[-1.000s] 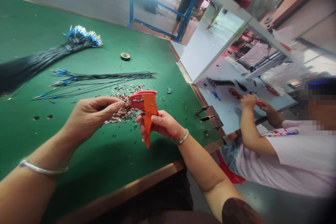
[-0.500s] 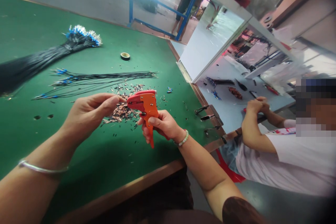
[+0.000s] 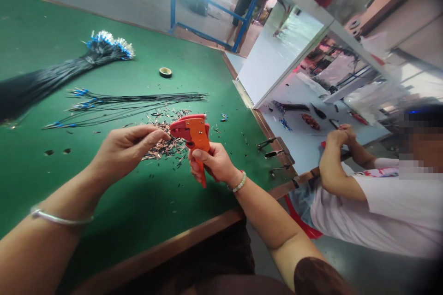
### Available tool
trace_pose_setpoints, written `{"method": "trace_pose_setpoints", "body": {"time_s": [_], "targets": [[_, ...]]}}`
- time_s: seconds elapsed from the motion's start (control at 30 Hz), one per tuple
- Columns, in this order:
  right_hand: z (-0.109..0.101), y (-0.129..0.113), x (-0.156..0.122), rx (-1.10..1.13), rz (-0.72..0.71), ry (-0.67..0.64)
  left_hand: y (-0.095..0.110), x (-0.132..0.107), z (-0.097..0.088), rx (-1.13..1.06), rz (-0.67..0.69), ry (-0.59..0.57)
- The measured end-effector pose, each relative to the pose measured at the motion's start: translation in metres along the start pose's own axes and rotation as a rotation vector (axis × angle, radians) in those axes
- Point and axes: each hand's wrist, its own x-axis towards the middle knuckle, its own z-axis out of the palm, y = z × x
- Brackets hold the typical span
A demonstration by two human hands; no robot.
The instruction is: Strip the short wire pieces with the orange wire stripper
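Note:
My right hand point(image 3: 211, 161) is wrapped round the handles of a red and orange wire stripper point(image 3: 197, 131), whose jaws point left. Just left of those jaws my left hand point(image 3: 133, 147) is closed in a pinch on a thin wire, mostly hidden by the fingers. Behind and below the tool lies a heap of short copper and black wire scraps point(image 3: 161, 147). Farther back, a loose row of black wires point(image 3: 148, 98) with blue ends rests on the green table point(image 3: 114, 216).
A thick bundle of black wires point(image 3: 51, 78) with blue and clear ends lies at the back left. A roll of black tape point(image 3: 165, 72) is near it. Metal clips point(image 3: 275, 152) sit at the table's right edge. A co-worker point(image 3: 380, 203) sits at the right beside a white table point(image 3: 301, 133).
The wire stripper has moved slightly up and right with my right hand. My left hand has shifted right too, its fingertips staying close to the jaws.

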Motion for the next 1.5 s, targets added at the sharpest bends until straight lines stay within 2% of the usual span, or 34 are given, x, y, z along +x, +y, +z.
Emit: {"method": "trace_pose_setpoints", "body": {"time_s": [0.2,0.4,0.63,0.83,1.1,1.5], "targets": [[0.003,0.0,0.0,0.032,-0.004,-0.002,-0.011,0.002,0.003,-0.072,0.112,0.1],[-0.006,-0.003,0.002,0.068,0.014,-0.102,-0.018,0.005,-0.001,-0.102,0.165,0.064],[-0.02,-0.01,0.001,0.233,0.095,-0.185,-0.011,0.007,-0.006,-0.038,0.251,0.107],[-0.018,-0.007,-0.001,0.206,0.169,-0.229,-0.01,0.005,-0.005,0.002,0.275,0.079],[-0.017,-0.006,-0.002,0.136,0.135,-0.269,-0.014,0.005,-0.002,-0.002,0.315,0.038],[-0.013,-0.005,-0.001,0.095,0.113,-0.178,-0.008,0.003,-0.005,-0.002,0.338,0.048]]}}
